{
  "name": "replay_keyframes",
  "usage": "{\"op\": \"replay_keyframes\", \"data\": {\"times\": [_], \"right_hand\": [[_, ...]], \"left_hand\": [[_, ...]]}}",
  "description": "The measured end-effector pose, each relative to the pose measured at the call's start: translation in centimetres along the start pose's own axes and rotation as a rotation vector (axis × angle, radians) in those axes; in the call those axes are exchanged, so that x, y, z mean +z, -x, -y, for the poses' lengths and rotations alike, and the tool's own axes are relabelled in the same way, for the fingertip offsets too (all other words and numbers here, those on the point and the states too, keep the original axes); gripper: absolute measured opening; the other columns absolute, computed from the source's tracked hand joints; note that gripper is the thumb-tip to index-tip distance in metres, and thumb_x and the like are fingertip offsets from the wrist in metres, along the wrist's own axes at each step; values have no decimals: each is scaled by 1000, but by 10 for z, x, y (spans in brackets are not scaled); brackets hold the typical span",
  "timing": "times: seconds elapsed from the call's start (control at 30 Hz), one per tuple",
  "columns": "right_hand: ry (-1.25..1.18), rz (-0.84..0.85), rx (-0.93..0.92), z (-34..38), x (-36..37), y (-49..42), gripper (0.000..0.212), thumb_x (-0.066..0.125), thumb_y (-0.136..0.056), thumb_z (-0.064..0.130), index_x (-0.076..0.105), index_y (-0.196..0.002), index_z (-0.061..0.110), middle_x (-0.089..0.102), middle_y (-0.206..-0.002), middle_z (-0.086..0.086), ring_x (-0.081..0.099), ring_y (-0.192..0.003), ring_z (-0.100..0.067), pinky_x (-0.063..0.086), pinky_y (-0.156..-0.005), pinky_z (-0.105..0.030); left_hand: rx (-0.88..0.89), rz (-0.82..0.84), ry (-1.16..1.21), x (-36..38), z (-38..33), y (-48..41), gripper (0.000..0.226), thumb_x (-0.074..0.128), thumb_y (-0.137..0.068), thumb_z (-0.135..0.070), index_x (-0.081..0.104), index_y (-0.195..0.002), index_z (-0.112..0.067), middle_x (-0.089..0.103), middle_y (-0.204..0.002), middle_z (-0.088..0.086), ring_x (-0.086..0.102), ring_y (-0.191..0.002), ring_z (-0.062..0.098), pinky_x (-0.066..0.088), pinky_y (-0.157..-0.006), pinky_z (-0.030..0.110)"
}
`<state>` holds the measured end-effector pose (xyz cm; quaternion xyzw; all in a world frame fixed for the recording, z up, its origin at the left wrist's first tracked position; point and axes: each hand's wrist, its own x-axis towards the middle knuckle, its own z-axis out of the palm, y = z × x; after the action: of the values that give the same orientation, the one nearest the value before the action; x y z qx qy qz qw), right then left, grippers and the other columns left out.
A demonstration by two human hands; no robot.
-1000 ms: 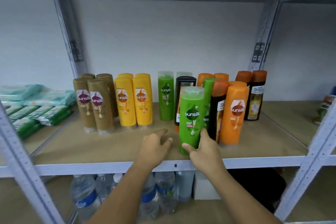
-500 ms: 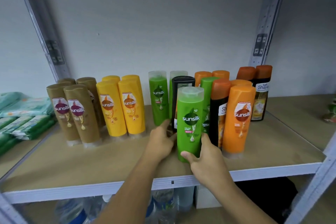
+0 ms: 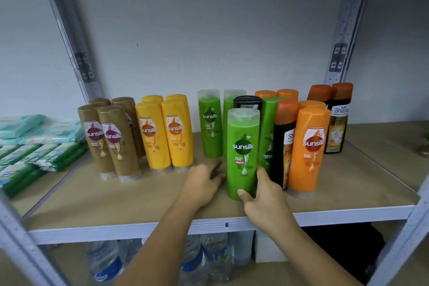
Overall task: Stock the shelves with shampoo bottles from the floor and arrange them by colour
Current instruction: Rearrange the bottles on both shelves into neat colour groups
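Here, my right hand grasps the front green bottle low on its right side. The thumb lies across the front near the base and the fingers are hidden behind. The bottle stands upright on the shelf near its front edge, long axis vertical, clear cap up, label towards me.

My left hand lies just left of the bottle, palm down, fingers loosely extended towards the far side and holding nothing. I cannot tell whether it touches the bottle.

The relation that matters: the green pair stands far and to the left of the held bottle, with a bare strip of shelf on its near side, just beyond the left fingertips. I judge the next move to be a short shift left and far into that strip, with the axis kept vertical. The right hand carries and the left hand, nearer the slot, guides.

A black-capped bottle and an inverted green bottle stand close behind and could be knocked over.
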<state>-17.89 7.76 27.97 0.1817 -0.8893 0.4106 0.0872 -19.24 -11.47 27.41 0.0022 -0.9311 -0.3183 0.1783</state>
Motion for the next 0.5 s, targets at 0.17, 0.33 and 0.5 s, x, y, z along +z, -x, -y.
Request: {"op": "replay_keyframes", "data": {"times": [0.17,0.33,0.5], "right_hand": [[-7,-20,-54,17,28,-11,53,74,-88,27,48,-134,27,68,-112,6,65,-97,-18,54,-83,-33],[-54,-106,-68,29,58,-33,43,80,-81,26,61,-119,21,68,-107,2,66,-95,-19,56,-82,-36],[-53,-138,-25,35,76,-53,38,79,-80,26,62,-114,18,72,-102,-1,68,-93,-23,56,-79,-35]], "left_hand": [[-34,-52,-55,-27,23,34,39,69,-93,-26,66,-131,-17,72,-122,2,67,-108,16,52,-94,31],[-35,-129,13,-40,30,52,41,70,-94,-28,65,-133,-20,73,-114,-3,67,-102,9,51,-93,24],[15,-84,4,-37,40,42,50,67,-95,-32,55,-143,-28,73,-116,-3,64,-99,9,47,-86,20]]}}
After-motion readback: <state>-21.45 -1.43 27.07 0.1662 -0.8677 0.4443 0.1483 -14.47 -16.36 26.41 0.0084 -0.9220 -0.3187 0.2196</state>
